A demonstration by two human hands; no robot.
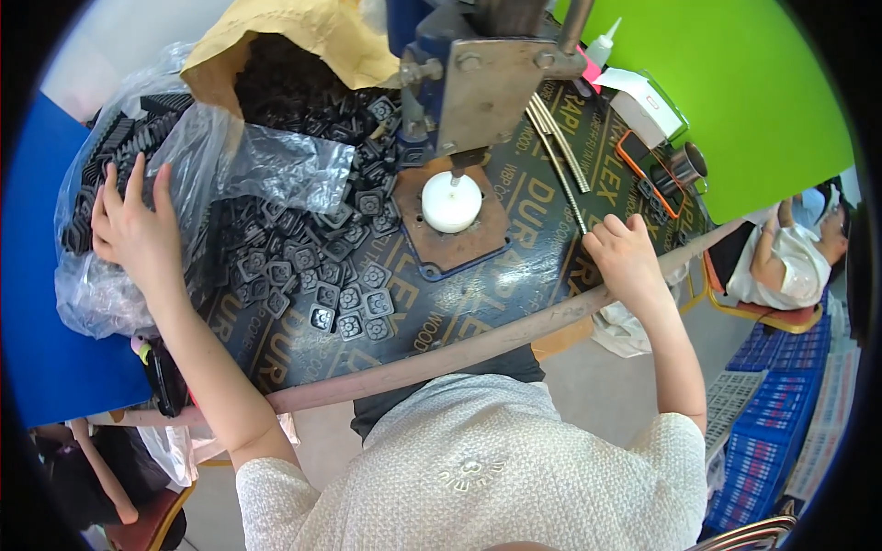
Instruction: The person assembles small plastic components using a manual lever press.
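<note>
My left hand (142, 234) reaches over a clear plastic bag (101, 294) at the left, its fingers spread over the ribbed black parts (147, 133) inside. My right hand (625, 257) is closed at the near end of a thin metal rod (559, 174), by the table's front edge. More thin rods (568, 147) lie beside it, running toward the back. Between my hands, a white round block (451, 202) sits on the brown base plate (427, 243), under the spindle of a bench press (496, 92). Many small square black plastic pieces (349, 298) lie heaped left of the plate.
A yellow paper sack (303, 23) of black pieces lies open at the back. Toward the right are a white box (643, 106), a metal cup (687, 163) and an orange-edged phone (648, 174). Other people sit at both sides, with blue crates (763, 450) at the right.
</note>
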